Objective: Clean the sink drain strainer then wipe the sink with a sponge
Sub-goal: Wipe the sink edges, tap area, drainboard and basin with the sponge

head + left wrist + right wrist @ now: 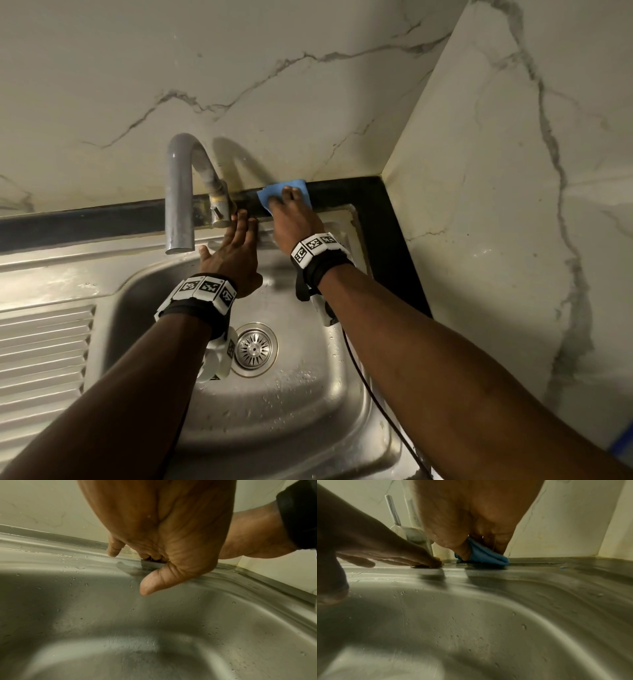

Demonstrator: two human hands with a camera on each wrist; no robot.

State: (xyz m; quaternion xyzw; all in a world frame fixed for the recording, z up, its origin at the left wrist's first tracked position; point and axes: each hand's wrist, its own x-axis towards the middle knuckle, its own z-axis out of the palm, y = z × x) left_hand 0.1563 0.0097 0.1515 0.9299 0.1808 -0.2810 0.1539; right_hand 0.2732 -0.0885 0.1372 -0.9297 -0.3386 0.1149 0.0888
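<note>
A steel sink (pixel 308 404) holds a round slotted drain strainer (pixel 254 349) seated in the drain. Behind the basin, a blue sponge (pixel 270 192) lies on the black back ledge (pixel 359 192). My right hand (pixel 291 200) presses down on it. In the right wrist view the sponge (pixel 485 556) folds up between the thumb and fingers of that hand (pixel 479 520). My left hand (pixel 241 224) lies flat, fingers straight, its tips on the sink's back rim beside the tap base. The left wrist view shows this hand (pixel 163 540) holding nothing.
A curved metal tap (pixel 178 192) rises just left of my left hand. A ribbed draining board (pixel 44 342) lies to the left. Marble walls (pixel 513 205) close in behind and on the right. A black cable (pixel 359 377) hangs over the basin. Water drops cover the basin.
</note>
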